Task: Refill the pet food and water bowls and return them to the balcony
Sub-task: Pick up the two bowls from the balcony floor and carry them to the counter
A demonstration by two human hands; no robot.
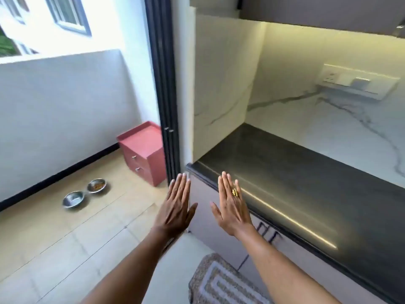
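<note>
Two steel bowls stand side by side on the balcony floor at the left. The nearer bowl [73, 199] looks shiny inside, and I cannot tell whether it holds water. The farther bowl [97, 185] holds some brown food. My left hand [176, 207] and my right hand [232, 205] are stretched out flat in front of me, palms down, fingers straight, holding nothing. A gold ring sits on the right hand. Both hands hover well to the right of the bowls, near the doorway and the counter's corner.
A pink two-drawer cabinet [144, 154] stands on the balcony by the dark sliding door frame [163, 88]. A dark countertop [295, 189] with marble backsplash runs at the right, cabinets below. A patterned doormat [221, 284] lies at my feet. A white parapet wall bounds the balcony.
</note>
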